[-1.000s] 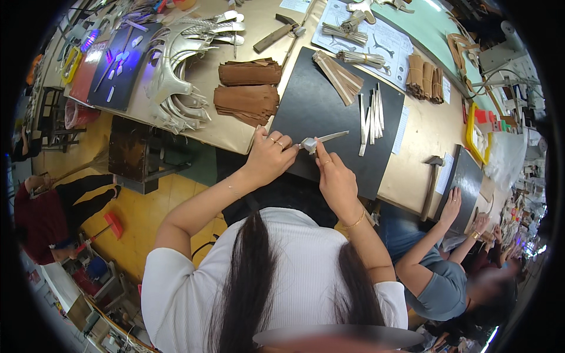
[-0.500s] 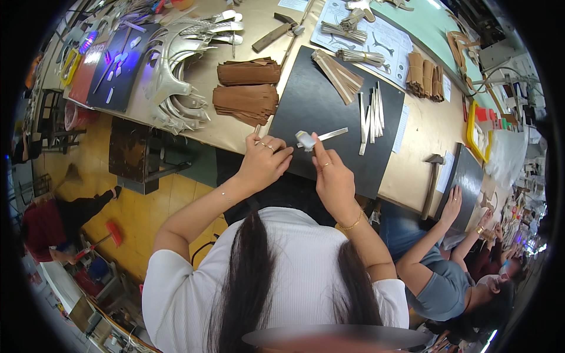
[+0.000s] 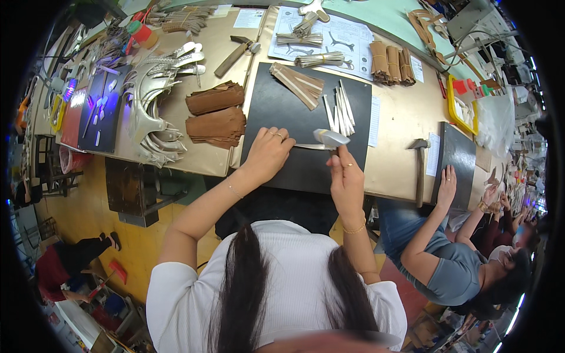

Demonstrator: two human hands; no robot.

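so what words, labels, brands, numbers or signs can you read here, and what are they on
Nothing clear enough to quote.
Diagram sheet: print too small to read.
White sheet left of it: print too small.
Paper slip right of the black mat: too blurred.
Paper slip beside the right-hand hammer: too small.
Red panel, far left: any marking too blurred.

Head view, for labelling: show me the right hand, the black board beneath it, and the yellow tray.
Right hand [image 3: 347, 180], head view: its back.
Black board [image 3: 303, 126], head view: bare middle.
Yellow tray [image 3: 451, 94], head view: left rim.
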